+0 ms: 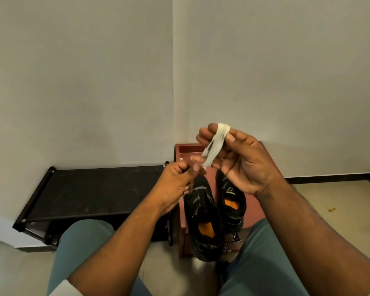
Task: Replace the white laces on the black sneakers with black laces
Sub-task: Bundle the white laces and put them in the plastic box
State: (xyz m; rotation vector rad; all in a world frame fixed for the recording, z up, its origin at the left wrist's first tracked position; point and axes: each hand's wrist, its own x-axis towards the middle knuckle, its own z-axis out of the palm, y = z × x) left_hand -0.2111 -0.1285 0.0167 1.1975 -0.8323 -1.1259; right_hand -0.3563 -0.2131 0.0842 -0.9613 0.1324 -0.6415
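At the centre of the frame a white lace (214, 146) is looped over the fingers (209, 130) of the right hand (239, 163), wound around them in a flat band and kept in place by the thumb. Its lower end is pinched between the curled fingers (195, 167) of the left hand (176, 182), just below and to the left. The lace is judged to be light, soft and limp, with no stiffness of its own, so it is best held under slight tension and gripped near an end; a loose coil would likely slip off the fingers.

Below the hands, the black sneakers (203, 210) are seen side by side on a reddish-brown surface (256, 212), toes pointing to the top of the frame, orange insoles showing. No lace can be made out in their eyelets, though the front of each shoe is partly covered by the hands. Black laces cannot be found anywhere in view. The left fingertips are blurred, so the exact grip is hard to read. A black rack (94, 191) is seen at lower left, and knees in grey-blue trousers are cut off at the bottom edge.
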